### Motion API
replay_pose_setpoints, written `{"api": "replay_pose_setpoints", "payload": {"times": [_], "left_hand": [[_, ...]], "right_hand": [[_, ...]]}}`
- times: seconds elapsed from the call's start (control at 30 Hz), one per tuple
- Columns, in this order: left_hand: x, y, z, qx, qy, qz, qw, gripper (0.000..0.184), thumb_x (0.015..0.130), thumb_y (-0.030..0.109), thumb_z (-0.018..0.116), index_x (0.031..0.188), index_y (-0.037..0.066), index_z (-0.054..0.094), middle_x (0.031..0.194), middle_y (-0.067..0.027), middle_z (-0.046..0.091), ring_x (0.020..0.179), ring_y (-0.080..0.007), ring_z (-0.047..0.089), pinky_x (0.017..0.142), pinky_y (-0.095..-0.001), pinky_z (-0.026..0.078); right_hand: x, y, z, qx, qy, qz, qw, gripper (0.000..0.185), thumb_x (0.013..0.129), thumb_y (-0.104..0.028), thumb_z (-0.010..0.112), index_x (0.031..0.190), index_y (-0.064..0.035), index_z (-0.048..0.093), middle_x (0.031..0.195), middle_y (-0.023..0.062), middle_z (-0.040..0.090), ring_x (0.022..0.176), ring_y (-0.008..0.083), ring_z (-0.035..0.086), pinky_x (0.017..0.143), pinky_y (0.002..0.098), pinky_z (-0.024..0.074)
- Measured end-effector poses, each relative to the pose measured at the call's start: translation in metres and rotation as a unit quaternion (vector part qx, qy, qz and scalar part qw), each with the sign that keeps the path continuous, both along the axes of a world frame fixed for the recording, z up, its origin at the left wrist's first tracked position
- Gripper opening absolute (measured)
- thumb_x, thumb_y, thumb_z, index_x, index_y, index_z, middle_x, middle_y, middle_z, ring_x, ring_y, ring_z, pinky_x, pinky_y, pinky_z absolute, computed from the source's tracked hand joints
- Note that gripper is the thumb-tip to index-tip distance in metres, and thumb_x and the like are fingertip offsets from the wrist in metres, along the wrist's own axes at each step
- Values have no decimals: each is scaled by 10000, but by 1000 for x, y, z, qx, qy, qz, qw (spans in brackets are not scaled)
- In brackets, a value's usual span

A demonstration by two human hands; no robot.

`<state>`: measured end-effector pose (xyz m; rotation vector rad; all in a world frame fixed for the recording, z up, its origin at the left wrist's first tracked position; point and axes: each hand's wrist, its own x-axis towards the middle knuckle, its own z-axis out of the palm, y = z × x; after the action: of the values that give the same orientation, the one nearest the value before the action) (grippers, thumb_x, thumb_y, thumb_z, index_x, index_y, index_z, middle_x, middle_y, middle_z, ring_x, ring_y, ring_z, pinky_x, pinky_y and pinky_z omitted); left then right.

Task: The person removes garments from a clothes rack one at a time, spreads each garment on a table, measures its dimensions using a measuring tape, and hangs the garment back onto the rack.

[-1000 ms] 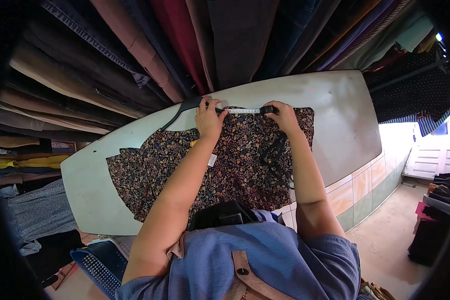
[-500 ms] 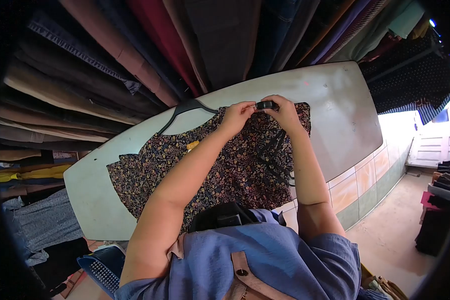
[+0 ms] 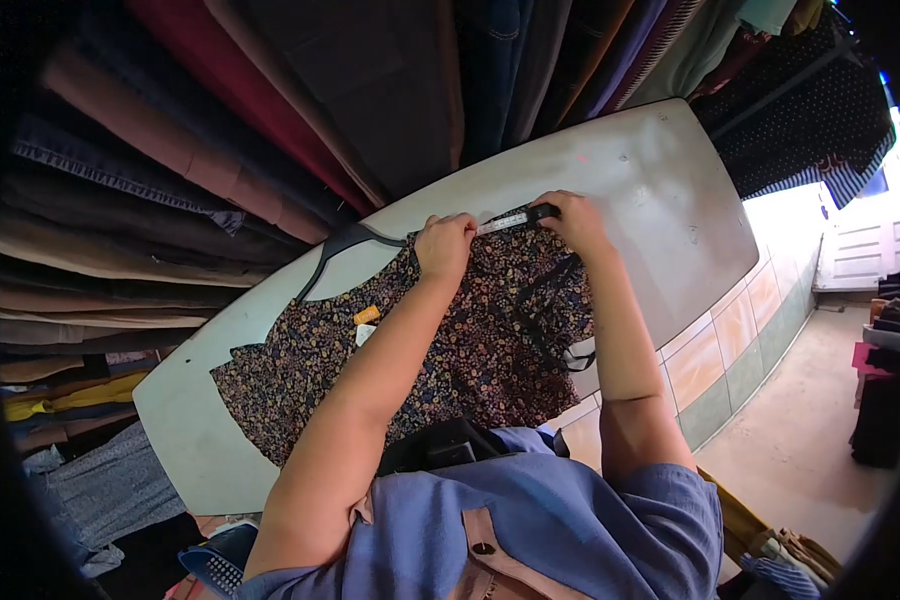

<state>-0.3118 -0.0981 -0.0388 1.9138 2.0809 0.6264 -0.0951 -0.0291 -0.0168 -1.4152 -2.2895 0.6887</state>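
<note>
Floral garment (image 3: 500, 320) — dark, yellow-flecked

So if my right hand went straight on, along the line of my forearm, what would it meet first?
Past the bare strip of white board, your right hand would probably meet the garments beyond the board's far edge, though depth there is hard to judge.

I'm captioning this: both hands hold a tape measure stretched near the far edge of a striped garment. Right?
Not quite: the head view shows the garment is floral, not striped. The left hand and right hand do hold the tape measure stretched near its far edge.
</note>
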Motion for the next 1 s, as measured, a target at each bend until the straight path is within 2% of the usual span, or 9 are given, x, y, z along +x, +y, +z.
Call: {"api": "replay_pose_setpoints", "payload": {"times": [0.13,0.2,0.43,0.53,0.63,0.67,0.73,0.8,1.0], "left_hand": [[-2,-7,-8,30,98,-50,993,106,714,216,693,810,174,704,837,34,675,887,-177,559,780,-359,419],[-6,-11,-16,125,140,-87,978,92,756,184,614,789,183,700,886,66,665,971,-159,517,886,-413,335],[-13,-13,-15,107,119,-126,979,98,756,186,627,815,170,703,963,77,654,1017,-146,496,948,-463,266],[-8,-9,-6,126,54,-105,985,131,773,153,644,895,148,693,975,36,657,983,-187,534,922,-440,338],[8,2,-12,1,-373,-75,925,253,875,72,565,1121,86,620,1059,-69,639,869,-192,601,704,-280,480],[15,3,-6,1,-373,-72,925,253,875,72,565,1121,86,620,1059,-69,639,869,-192,601,704,-280,480],[30,6,17,-166,-657,-12,735,252,910,94,537,1147,36,599,1038,-47,647,848,-119,591,698,-244,480],[32,9,18,-174,-672,-6,719,244,915,115,545,1129,14,604,973,-26,652,796,-92,586,664,-221,485],[3,16,-3,-214,-558,45,801,172,872,132,619,975,1,664,890,-9,664,737,-90,582,642,-223,475]], "right_hand": [[37,18,-1,-22,-26,-39,999,292,651,-78,716,932,-134,662,900,102,650,872,302,607,763,395,474],[57,28,-3,-8,-25,-67,997,302,648,-69,720,938,-129,665,895,104,657,854,301,615,758,388,479],[92,41,19,-33,-4,-85,996,321,652,-11,717,958,-90,661,892,115,666,825,279,637,749,351,490],[81,37,29,-25,45,-75,996,316,663,8,714,965,-65,654,880,108,667,804,241,642,739,333,495],[52,23,44,-83,170,-18,982,321,671,42,698,976,-42,646,869,86,660,769,171,617,713,294,497],[42,18,47,-84,171,-14,982,321,671,42,698,976,-42,646,869,86,660,769,171,617,713,294,497],[22,11,50,-94,151,40,983,312,685,73,678,979,-23,641,877,50,656,773,131,605,701,280,492],[6,7,47,-98,162,61,980,309,683,72,680,974,-23,642,871,54,654,768,133,605,699,280,492],[-23,2,34,-63,131,107,984,313,666,22,706,966,-42,645,879,99,654,782,211,624,720,305,488]]}}
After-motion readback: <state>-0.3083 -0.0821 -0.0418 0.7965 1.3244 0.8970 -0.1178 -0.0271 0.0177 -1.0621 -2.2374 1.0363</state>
